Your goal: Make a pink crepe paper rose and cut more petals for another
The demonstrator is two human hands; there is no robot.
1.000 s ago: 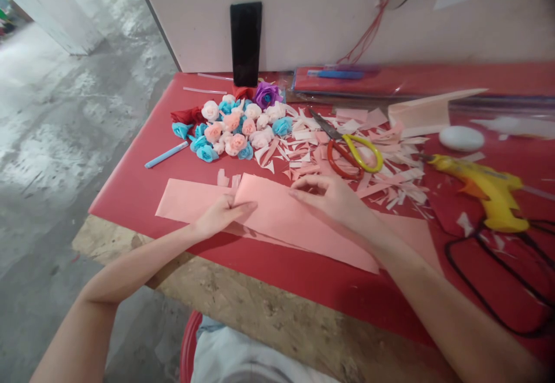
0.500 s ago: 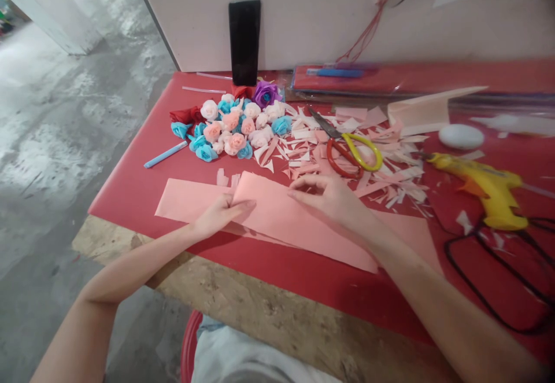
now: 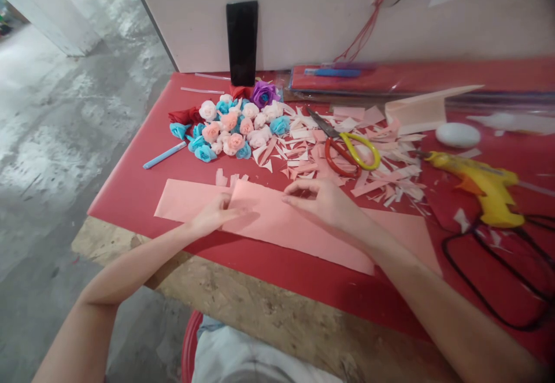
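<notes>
Both bare forearms come in from the bottom of the frame and meet over a long strip of pale pink paper [image 3: 299, 229] lying flat on the red table covering [image 3: 130, 192], near the front edge. The left hand [image 3: 214, 216] sits palm-down on the left part of the strip, wrist low, fingers together and stretched out to the right, fingertips pressing on the paper right where a folded-over layer starts; looks like a press, but I can't tell if the thumb is tucked under the edge. The right hand [image 3: 323, 201] is arched above the strip's upper edge, wrist a bit raised, fingers curled with thumb and forefinger drawn close together at the paper's edge, the rest loosely bent, so it reads as a light pinch on the strip. Just behind that hand there's a mess of pink paper scraps [image 3: 381, 169] with red-and-yellow-handled scissors [image 3: 347, 146] lying on top. To the left of those sits a pile of small paper roses in pink, white and blue [image 3: 234, 128], and a light blue pen [image 3: 165, 155] lies beside it. Off to the right is a yellow hot glue gun [image 3: 481, 186] with its black cord [image 3: 494, 290] looping toward the table's edge.
</notes>
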